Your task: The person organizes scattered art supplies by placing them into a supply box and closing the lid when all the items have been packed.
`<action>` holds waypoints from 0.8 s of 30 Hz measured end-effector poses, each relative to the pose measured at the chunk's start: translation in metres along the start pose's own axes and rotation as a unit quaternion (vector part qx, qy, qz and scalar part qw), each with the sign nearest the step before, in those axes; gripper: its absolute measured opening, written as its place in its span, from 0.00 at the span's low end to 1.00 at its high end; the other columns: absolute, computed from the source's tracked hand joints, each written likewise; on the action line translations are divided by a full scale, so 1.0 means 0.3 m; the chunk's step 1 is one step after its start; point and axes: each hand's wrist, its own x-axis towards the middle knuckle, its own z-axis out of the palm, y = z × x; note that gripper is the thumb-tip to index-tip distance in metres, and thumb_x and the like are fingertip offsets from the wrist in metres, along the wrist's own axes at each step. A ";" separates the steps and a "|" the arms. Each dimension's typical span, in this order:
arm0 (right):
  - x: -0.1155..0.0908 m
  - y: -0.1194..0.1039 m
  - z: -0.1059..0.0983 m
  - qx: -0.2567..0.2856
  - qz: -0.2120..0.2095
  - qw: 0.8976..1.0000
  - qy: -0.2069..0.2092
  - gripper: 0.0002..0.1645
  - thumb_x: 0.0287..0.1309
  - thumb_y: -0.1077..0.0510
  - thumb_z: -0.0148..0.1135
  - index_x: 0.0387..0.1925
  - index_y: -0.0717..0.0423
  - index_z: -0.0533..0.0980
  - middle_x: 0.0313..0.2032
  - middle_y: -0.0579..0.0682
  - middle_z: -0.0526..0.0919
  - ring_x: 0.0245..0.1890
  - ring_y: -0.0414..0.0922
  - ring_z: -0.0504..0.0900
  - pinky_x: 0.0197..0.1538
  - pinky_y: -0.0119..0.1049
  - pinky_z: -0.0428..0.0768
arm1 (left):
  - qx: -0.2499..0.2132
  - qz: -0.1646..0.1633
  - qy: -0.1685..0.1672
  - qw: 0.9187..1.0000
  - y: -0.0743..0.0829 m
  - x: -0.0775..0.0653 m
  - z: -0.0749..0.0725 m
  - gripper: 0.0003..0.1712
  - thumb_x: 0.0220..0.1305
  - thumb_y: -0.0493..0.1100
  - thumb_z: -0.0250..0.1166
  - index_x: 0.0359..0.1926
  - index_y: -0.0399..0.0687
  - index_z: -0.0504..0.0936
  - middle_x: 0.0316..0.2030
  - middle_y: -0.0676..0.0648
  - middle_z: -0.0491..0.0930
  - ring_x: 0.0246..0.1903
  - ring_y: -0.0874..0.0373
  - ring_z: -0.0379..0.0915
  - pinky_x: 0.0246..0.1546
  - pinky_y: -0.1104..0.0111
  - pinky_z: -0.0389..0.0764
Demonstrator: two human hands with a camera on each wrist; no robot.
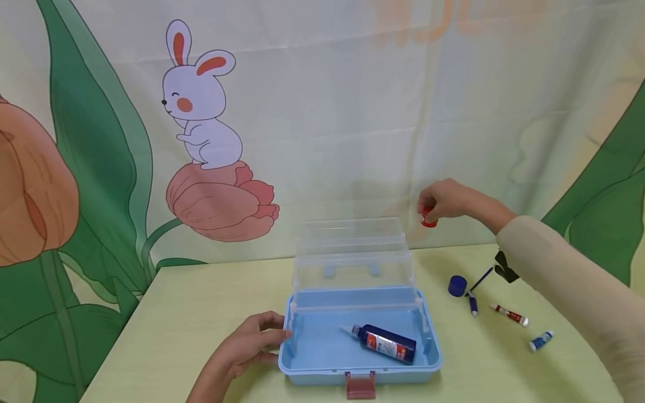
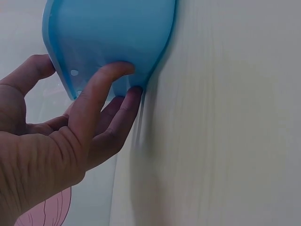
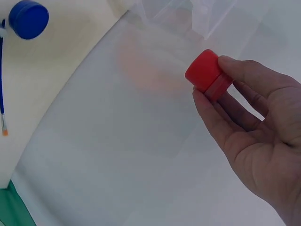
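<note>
My right hand [image 1: 445, 198] pinches a small red paint jar [image 3: 207, 73] between thumb and fingers, raised above the table beyond the box's right side. A light blue plastic box [image 1: 363, 378] stands with its clear lid [image 1: 353, 246] raised. My left hand [image 1: 249, 341] holds the box's left end; in the left wrist view its bent fingers [image 2: 124, 113] touch the blue end wall and edges. Inside the box lies a dark blue bottle [image 1: 388, 342] with a pointed nozzle, on its side.
To the right of the box are a blue jar [image 1: 457, 286], a paintbrush [image 1: 482, 278], a dark blue paint tube [image 1: 472, 305], a red tube [image 1: 510, 314], a blue tube [image 1: 541, 341] and a black object [image 1: 505, 267]. A printed cloth [image 1: 327, 123] hangs behind the table.
</note>
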 end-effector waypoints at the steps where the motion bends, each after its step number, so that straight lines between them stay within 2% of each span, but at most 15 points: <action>1: 0.003 -0.005 -0.006 -0.004 -0.001 1.000 -0.002 0.06 0.51 0.64 0.66 0.34 0.58 0.79 0.31 0.49 0.80 0.32 0.47 0.75 0.37 0.37 0.79 | 0.000 -0.001 0.001 1.000 0.000 0.000 0.001 0.29 0.60 0.42 0.65 0.57 0.30 0.67 0.53 0.36 0.70 0.45 0.49 0.77 0.38 0.55 0.83; 11: 0.034 -0.077 -0.059 -0.022 0.012 1.000 -0.011 0.08 0.53 0.60 0.66 0.37 0.57 0.79 0.36 0.51 0.82 0.36 0.48 0.77 0.39 0.38 0.80 | 0.002 0.003 0.004 1.000 0.007 -0.001 0.006 0.28 0.60 0.41 0.65 0.56 0.30 0.67 0.53 0.36 0.69 0.45 0.50 0.76 0.39 0.54 0.83; 20: 0.048 -0.119 -0.095 0.010 0.012 0.999 -0.037 0.10 0.55 0.62 0.64 0.40 0.61 0.77 0.39 0.55 0.82 0.33 0.46 0.81 0.37 0.36 0.82 | 0.006 0.001 -0.005 1.000 -0.005 -0.002 0.000 0.28 0.60 0.41 0.64 0.57 0.29 0.66 0.54 0.36 0.68 0.45 0.50 0.75 0.40 0.53 0.82; 24: 0.070 -0.150 -0.123 0.003 0.003 1.000 -0.028 0.10 0.54 0.63 0.64 0.40 0.61 0.78 0.37 0.54 0.82 0.33 0.46 0.81 0.37 0.36 0.83 | 0.003 0.005 -0.006 1.000 0.000 -0.009 -0.001 0.29 0.60 0.41 0.64 0.57 0.28 0.66 0.54 0.35 0.67 0.46 0.49 0.75 0.40 0.53 0.82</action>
